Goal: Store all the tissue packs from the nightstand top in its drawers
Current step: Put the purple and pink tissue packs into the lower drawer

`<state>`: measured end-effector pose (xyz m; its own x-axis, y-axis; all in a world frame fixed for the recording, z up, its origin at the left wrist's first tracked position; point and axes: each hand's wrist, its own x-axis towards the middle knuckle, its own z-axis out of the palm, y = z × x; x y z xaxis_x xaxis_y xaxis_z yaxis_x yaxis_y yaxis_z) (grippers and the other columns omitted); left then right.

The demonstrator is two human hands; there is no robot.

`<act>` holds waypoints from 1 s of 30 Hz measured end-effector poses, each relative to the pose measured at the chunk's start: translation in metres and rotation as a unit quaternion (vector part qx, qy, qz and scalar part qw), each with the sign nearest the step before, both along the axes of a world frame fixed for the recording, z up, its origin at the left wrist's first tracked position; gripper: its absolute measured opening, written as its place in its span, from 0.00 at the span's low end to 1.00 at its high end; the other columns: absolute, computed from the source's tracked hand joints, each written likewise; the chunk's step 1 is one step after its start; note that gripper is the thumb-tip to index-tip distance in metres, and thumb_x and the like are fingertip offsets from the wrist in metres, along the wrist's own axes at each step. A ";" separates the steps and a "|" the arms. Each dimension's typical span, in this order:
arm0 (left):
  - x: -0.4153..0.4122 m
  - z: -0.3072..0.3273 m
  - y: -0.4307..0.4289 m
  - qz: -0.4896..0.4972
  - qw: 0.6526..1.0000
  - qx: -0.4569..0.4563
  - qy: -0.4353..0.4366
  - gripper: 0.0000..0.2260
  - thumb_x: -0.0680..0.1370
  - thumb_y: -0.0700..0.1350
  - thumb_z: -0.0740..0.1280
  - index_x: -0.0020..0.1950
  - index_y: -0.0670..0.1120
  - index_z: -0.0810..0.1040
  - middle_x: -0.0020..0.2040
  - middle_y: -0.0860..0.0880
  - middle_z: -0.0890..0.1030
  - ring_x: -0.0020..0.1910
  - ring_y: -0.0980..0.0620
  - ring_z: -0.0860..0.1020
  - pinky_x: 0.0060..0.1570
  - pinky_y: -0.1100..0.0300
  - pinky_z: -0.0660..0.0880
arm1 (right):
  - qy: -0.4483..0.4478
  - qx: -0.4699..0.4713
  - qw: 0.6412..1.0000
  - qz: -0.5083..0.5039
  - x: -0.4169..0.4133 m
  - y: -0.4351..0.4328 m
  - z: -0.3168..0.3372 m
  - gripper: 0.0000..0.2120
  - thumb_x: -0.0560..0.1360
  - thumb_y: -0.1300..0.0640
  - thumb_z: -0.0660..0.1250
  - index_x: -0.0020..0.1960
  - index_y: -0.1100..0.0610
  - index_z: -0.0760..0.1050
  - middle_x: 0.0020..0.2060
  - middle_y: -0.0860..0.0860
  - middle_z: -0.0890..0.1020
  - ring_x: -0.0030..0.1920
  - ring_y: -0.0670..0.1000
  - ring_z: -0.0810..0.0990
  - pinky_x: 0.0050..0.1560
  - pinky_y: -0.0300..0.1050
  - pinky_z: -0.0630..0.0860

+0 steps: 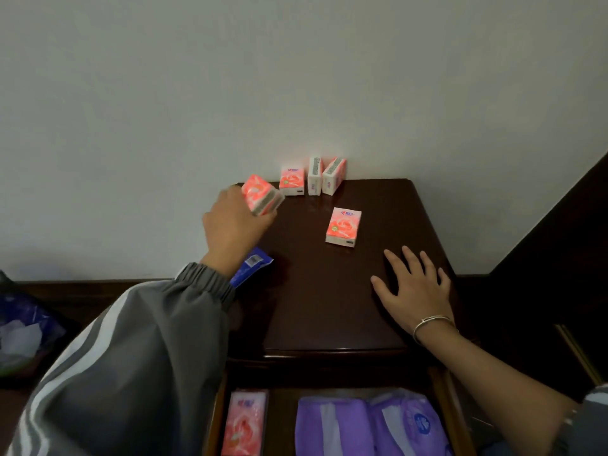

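We find the left hand raised just above the back left corner of the nightstand top, its fingers curled round a pink tissue pack that is held tilted and slightly blurred. The right hand lies flat on the right part of the top, fingers spread, holding nothing; a thin bracelet sits at its wrist.

Three more packs stand on edge in a row at the back, close to the wall. A further pink pack lies face up near the middle of the top, apart from both hands. A blue pack lies at the left edge, partly hidden under the left wrist and its grey striped sleeve.

Below the front edge we note the open drawer. It holds one pink drawer pack at its left side and two purple packs side by side to the right, touching each other
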<state>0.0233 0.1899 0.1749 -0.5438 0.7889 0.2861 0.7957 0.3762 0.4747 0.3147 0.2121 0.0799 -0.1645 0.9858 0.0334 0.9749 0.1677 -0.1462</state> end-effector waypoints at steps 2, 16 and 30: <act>-0.010 -0.017 -0.019 0.041 0.999 -0.026 -0.004 0.25 0.69 0.58 0.71 0.57 0.42 0.72 0.54 0.42 0.76 0.53 0.39 0.76 0.51 0.48 0.70 | 0.006 -0.011 1.000 0.001 -0.001 0.000 0.003 0.31 0.72 0.30 0.47 0.72 0.40 0.57 0.75 0.47 0.60 0.75 0.53 0.53 0.72 0.58 0.52; -0.010 -0.070 -0.034 0.073 0.988 0.114 -0.072 0.23 0.72 0.58 0.70 0.56 0.43 0.72 0.49 0.44 0.74 0.46 0.43 0.75 0.38 0.57 0.65 | 0.074 0.115 0.952 0.274 -0.160 0.065 0.100 0.20 0.73 0.55 0.62 0.64 0.58 0.72 0.62 0.56 0.75 0.63 0.56 0.72 0.64 0.53 0.69; -0.011 -0.079 -0.032 0.100 0.979 0.160 -0.082 0.24 0.71 0.61 0.66 0.56 0.44 0.70 0.49 0.45 0.73 0.45 0.46 0.75 0.37 0.59 0.67 | -0.087 -0.075 0.926 0.360 -0.188 0.093 0.092 0.15 0.76 0.50 0.61 0.61 0.49 0.77 0.58 0.54 0.80 0.57 0.56 0.77 0.60 0.49 0.72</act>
<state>0.0123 0.1579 0.0954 -0.7371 0.5474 0.3962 0.6245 0.3278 0.7089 0.1265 0.3050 0.1720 -0.7709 0.6096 -0.1847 0.6292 0.7739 -0.0720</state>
